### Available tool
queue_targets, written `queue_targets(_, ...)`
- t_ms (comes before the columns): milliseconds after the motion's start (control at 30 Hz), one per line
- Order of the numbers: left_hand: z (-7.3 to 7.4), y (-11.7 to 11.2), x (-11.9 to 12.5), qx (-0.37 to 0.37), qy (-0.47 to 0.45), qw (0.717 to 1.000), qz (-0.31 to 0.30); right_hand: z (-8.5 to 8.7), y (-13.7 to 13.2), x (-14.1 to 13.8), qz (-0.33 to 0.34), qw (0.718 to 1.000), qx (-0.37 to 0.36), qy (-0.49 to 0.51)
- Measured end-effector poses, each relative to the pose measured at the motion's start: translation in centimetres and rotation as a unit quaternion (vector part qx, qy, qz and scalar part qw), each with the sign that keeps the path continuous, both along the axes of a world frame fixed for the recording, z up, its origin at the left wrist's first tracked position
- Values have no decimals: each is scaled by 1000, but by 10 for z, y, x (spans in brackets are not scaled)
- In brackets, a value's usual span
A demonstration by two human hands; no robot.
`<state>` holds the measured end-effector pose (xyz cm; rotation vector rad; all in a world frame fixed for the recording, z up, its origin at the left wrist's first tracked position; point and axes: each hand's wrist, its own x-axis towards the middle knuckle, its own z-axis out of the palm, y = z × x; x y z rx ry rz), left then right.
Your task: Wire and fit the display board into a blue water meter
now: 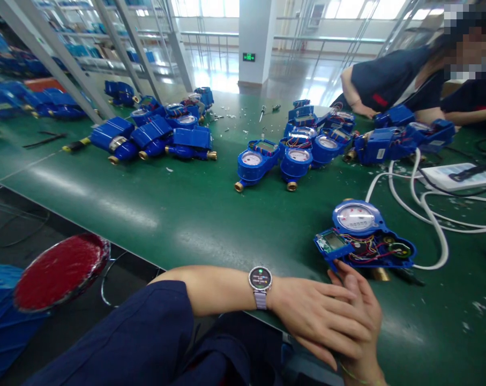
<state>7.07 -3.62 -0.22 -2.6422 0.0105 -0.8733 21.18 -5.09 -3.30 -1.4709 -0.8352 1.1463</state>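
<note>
My left hand [321, 313], with a round watch [260, 279] on the wrist, lies flat across my right hand [369, 321], its fingers stretched out and holding nothing. The right hand is partly hidden underneath; its visible fingers extend toward an opened blue water meter [355, 217], and a fingertip is at or very near the lower edge of its display module [334, 242]. I cannot tell whether it touches. The meter's housing shows coloured wires, a round dial and a brass fitting [381, 274].
Several blue water meters [297, 161] stand mid-table, and more [154, 134] sit to the left on the green table [178, 209]. White cables [439, 241] and a power strip [460, 176] lie right. A co-worker [395, 75] leans over the far right. A red stool [64, 271] stands left.
</note>
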Motion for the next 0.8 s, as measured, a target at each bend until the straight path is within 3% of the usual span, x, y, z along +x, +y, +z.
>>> queue_targets(333, 1, 0, -1, -1, 3, 1000, 8, 5, 0, -3, -10, 1000, 2, -7)
queue_targets(800, -3, -1, -1, -20, 16, 1000, 10, -4, 0, 3, 18, 999, 29, -26)
